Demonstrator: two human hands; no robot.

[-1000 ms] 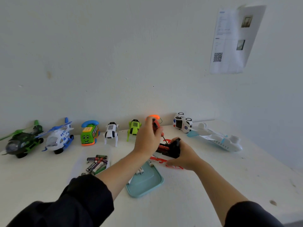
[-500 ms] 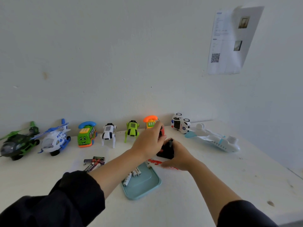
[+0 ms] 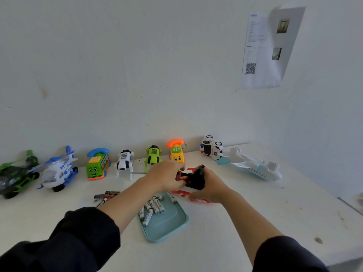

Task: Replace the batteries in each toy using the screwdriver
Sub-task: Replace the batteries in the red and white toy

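Observation:
My right hand (image 3: 211, 186) grips a black and red toy (image 3: 194, 180) just above the table, with red toy parts (image 3: 197, 199) lying under it. My left hand (image 3: 166, 175) is curled against the toy's red left end. The screwdriver is hidden inside its fingers. A teal tray (image 3: 169, 230) lies in front of my hands and holds several white batteries (image 3: 153, 208). Several dark loose batteries (image 3: 106, 195) lie on the table to the tray's left.
Toys line the wall: green helicopter (image 3: 16, 173), white-blue helicopter (image 3: 59, 171), green phone bus (image 3: 97, 165), white robot dog (image 3: 124, 162), green robot dog (image 3: 153, 156), orange phone car (image 3: 176, 152), police car (image 3: 211, 148), white airplane (image 3: 253, 166). A paper sheet (image 3: 269, 48) hangs on the wall.
My left hand came down from above the toy, with the screwdriver, to the toy's left end. Both hands and the toy sank closer to the table.

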